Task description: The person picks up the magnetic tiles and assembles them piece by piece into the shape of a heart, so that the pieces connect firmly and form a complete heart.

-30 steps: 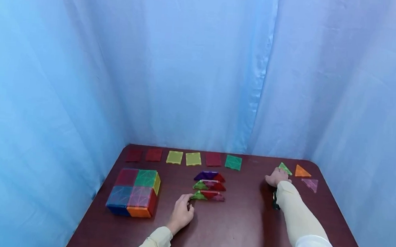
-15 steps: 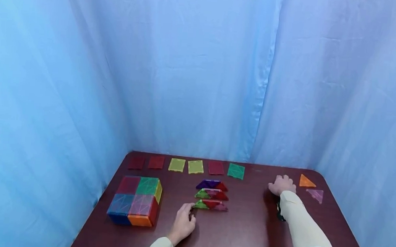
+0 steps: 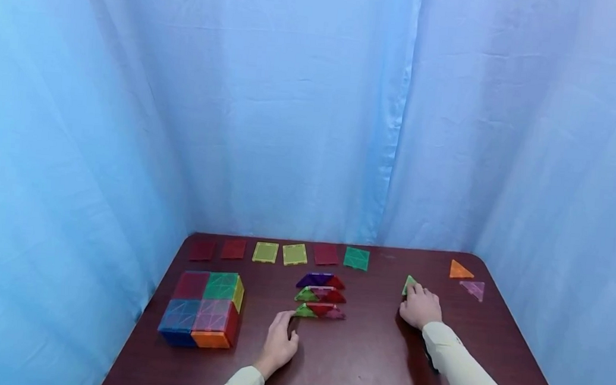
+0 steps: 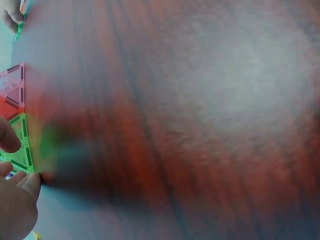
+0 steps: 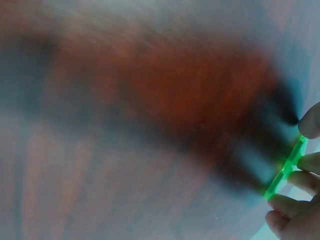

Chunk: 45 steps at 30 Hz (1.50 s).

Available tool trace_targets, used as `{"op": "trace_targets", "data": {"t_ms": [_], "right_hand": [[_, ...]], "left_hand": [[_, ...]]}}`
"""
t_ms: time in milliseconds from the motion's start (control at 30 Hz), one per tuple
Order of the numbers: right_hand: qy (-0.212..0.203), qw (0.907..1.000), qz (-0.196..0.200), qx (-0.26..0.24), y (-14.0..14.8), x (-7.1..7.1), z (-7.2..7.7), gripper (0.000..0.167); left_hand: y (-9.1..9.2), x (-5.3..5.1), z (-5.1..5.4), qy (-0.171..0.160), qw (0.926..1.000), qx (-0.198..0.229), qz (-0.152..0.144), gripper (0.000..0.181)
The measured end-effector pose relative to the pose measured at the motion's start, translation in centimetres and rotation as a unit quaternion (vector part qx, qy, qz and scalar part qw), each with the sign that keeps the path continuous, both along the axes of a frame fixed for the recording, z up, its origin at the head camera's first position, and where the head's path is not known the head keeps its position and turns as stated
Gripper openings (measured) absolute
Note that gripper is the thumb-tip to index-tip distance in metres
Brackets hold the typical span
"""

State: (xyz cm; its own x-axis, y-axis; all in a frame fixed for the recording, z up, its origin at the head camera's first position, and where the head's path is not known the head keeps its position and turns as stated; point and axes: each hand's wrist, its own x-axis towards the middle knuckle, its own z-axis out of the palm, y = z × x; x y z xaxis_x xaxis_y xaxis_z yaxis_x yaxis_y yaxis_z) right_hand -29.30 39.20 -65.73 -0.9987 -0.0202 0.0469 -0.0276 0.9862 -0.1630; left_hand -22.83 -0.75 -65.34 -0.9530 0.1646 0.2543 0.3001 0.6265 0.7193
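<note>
Three rows of translucent triangle tiles stand on edge mid-table: a front row (image 3: 325, 311), a middle row (image 3: 327, 295) and a purple-and-red back row (image 3: 320, 281). My left hand (image 3: 278, 342) rests at the front row's left end, its fingertips touching the corner of the green end triangle (image 4: 21, 150). The thumb stands apart from the tiles in the head view. To the right of the rows, my right hand (image 3: 422, 306) holds a green triangle tile (image 5: 285, 170), pinched between thumb and fingers just over the table. Part of that tile is hidden behind the fingers.
At the left sits a block of coloured square tiles (image 3: 213, 314). Several flat squares line the back edge, among them a yellow tile (image 3: 295, 254) and a green tile (image 3: 356, 258). Far right lie an orange triangle (image 3: 460, 269) and a pink triangle (image 3: 474, 289). Blue curtains (image 3: 292, 108) surround the table.
My right hand has taken the green triangle from beside the orange one and brought it left and nearer. The left hand stays at the front row. The head view has shifted slightly.
</note>
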Motion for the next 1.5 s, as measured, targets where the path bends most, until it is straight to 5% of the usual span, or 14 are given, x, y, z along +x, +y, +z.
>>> {"op": "trace_targets", "data": {"t_ms": [367, 600, 767, 900, 1100, 1367, 1500], "right_hand": [[0.140, 0.9893, 0.023, -0.033, -3.1, 4.7, -1.0, 0.038], [0.161, 0.9839, 0.051, -0.058, -6.2, 7.4, -0.5, 0.017], [0.185, 0.9723, 0.122, -0.074, -8.7, 9.3, -0.7, 0.012], [0.205, 0.9573, 0.177, -0.100, -10.6, 10.3, -1.1, 0.016], [0.210, 0.9443, 0.226, -0.115, -13.0, 10.8, -1.2, 0.020], [0.208, 0.9396, 0.233, -0.141, -13.9, 10.9, -1.2, 0.020], [0.204, 0.9408, 0.229, -0.144, -13.7, 11.3, -1.4, 0.020]], "left_hand": [[0.8, 1.9, 0.3, -0.008, 0.9995, -0.024, 0.020, 0.026], [2.0, 3.5, 0.5, 0.043, 0.9979, -0.037, -0.032, 0.023], [2.7, 4.4, 1.1, 0.034, 0.9926, -0.079, -0.086, 0.022], [3.4, 4.4, 1.7, 0.036, 0.9813, -0.132, -0.136, 0.025], [4.7, 3.9, 2.6, 0.031, 0.9521, -0.226, -0.204, 0.040], [5.8, 3.8, 2.4, 0.041, 0.9176, -0.337, -0.206, 0.045], [6.0, 3.9, 1.8, 0.060, 0.9116, -0.350, -0.206, 0.044]]}}
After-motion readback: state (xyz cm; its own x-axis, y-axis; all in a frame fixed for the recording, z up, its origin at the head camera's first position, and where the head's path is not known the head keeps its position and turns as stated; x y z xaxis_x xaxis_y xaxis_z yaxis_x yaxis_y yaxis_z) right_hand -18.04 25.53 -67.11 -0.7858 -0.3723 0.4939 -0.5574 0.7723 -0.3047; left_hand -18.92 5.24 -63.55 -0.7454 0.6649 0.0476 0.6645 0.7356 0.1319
